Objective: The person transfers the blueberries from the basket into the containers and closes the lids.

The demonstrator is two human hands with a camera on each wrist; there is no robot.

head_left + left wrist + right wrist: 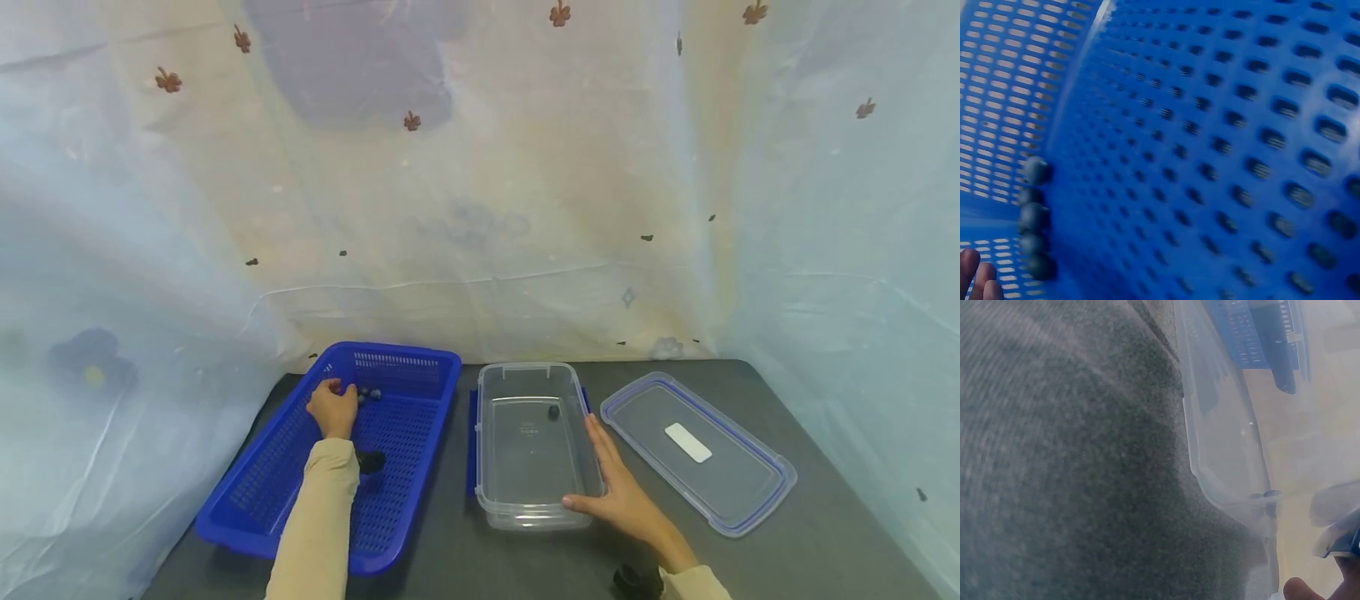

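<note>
My left hand (333, 408) reaches into the blue basket (397, 537) near its far left side. Its fingertips (985, 275) show at the lower left of the left wrist view, beside a row of several blueberries (1035, 219) along the basket wall. Nothing shows between those fingertips. My right hand (618, 492) rests against the right side of a clear plastic container (525, 507), fingers extended along the side and thumb at the front right corner. One dark blueberry (553, 412) lies inside the container. In the right wrist view, the thumb (1300, 590) appears near a blue clip (1350, 540).
A clear lid (720, 475) with a blue seal and a white label lies flat to the right of the container. Blue side clips (472, 442) stick out from the container. Grey cloth (810, 542) covers the table, and a patterned curtain (487, 183) hangs behind it.
</note>
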